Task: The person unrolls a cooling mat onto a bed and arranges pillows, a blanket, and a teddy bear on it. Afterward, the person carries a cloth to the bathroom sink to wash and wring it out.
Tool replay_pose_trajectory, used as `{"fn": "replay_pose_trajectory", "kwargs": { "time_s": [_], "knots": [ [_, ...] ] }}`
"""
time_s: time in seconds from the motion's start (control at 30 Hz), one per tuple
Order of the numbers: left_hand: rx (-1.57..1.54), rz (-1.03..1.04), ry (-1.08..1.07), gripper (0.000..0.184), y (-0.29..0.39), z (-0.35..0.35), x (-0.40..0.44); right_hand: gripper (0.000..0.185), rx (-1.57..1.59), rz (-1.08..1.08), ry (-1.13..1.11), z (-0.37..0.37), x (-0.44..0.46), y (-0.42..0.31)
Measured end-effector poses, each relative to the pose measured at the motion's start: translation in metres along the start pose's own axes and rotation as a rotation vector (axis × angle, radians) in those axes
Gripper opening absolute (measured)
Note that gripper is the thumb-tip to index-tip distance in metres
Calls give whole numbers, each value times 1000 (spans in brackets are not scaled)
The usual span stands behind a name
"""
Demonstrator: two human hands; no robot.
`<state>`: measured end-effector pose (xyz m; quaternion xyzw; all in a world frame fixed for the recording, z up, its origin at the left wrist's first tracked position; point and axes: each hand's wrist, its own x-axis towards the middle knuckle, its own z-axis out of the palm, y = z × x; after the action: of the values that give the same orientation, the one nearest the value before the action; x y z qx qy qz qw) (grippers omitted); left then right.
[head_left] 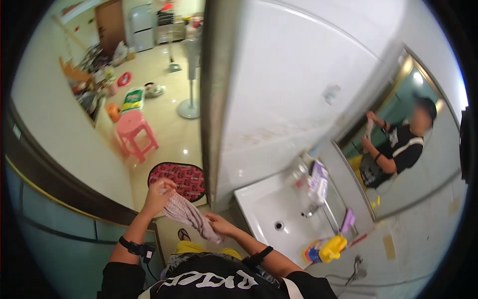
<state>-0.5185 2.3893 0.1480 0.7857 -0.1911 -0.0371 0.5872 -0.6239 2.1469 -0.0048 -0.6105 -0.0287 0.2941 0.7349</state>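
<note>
A pinkish checked cloth (pixel 188 213) is stretched between my two hands, in front of my body and to the left of the sink. My left hand (pixel 160 195) has its fingers closed round the upper left end of the cloth. At the lower right end, my right hand (pixel 219 224) grips the cloth, its fingers partly hidden by the fabric. The cloth slants down from left to right between them.
On my right is a white sink (pixel 271 214) with a faucet (pixel 309 212), a purple-white package (pixel 317 182) and a yellow-capped bottle (pixel 326 249). A mirror (pixel 398 134) hangs beyond. Past the doorway lie a red mat (pixel 178 180) and a pink stool (pixel 133 127).
</note>
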Motion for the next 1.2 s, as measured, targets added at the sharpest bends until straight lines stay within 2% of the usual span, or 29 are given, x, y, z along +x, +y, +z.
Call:
{"fn": "replay_pose_trajectory", "kwargs": {
  "time_s": [0.03,0.07,0.13,0.17,0.2,0.27,0.3,0.33,0.4,0.43,0.47,0.53,0.6,0.67,0.73,0.77,0.8,0.87,0.9,0.93,0.97,1.0,1.07,1.1,1.17,1.2],
  "knots": [
    [-266,-161,44,19,1,-19,-1,41,-175,-15,43,6,32,-2],
    [-275,-164,89,19,-8,-36,0,41,-201,-2,7,13,59,-14],
    [-854,-333,170,29,-29,-67,0,34,-1132,-465,481,35,115,-40],
    [-888,-348,179,38,-39,-83,1,34,-1133,-464,462,43,147,-50],
    [-889,-361,187,38,-45,-97,6,32,-831,-391,424,49,176,-58],
    [-806,-257,141,45,-53,-117,19,31,-133,-197,291,64,218,-82],
    [-679,-243,159,49,-55,-125,27,31,71,-153,212,79,226,-111],
    [-681,-261,140,49,-65,-132,33,31,270,-117,136,91,232,-137],
    [-749,-271,312,46,-87,-149,57,31,221,-164,115,100,264,-155],
    [-754,-286,291,46,-93,-159,68,32,164,-209,73,103,282,-159],
    [-747,-273,356,44,-94,-172,79,32,172,-204,96,97,307,-156],
    [-742,-280,410,43,-114,-192,96,31,-274,-141,-109,82,359,-142],
    [-516,-258,562,40,-148,-212,125,29,-247,-190,-41,83,393,-157],
    [-456,-294,562,40,-170,-230,155,27,-280,-554,318,78,433,-179],
    [-380,-454,445,38,-162,-239,192,23,-151,-518,350,57,477,-206],
    [-258,-494,331,31,-168,-246,209,23,-55,-449,321,46,487,-237],
    [-233,-490,340,31,-184,-254,224,22,41,-384,292,35,503,-262],
    [-49,-329,17,29,-228,-264,257,22,171,-386,306,9,547,-290],
    [-36,-344,21,29,-244,-273,269,22,413,-317,232,3,550,-320],
    [348,-325,-37,28,-259,-284,282,21,647,-244,154,-5,554,-345],
    [730,-286,-92,29,-266,-294,301,19,626,-227,166,-14,565,-359],
    [739,-289,-79,29,-271,-302,322,19,626,-230,150,-26,574,-377],
    [-314,-817,29,35,-268,-315,355,19,771,-211,-90,-42,589,-401],
    [-323,-823,51,35,-268,-311,371,20,724,-125,-164,-48,598,-402],
    [-1149,-677,192,43,-250,-291,423,20,695,-77,-256,-42,625,-392],
    [-1153,-667,209,43,-256,-281,447,20,678,-46,-328,-39,637,-389]
  ]
}}
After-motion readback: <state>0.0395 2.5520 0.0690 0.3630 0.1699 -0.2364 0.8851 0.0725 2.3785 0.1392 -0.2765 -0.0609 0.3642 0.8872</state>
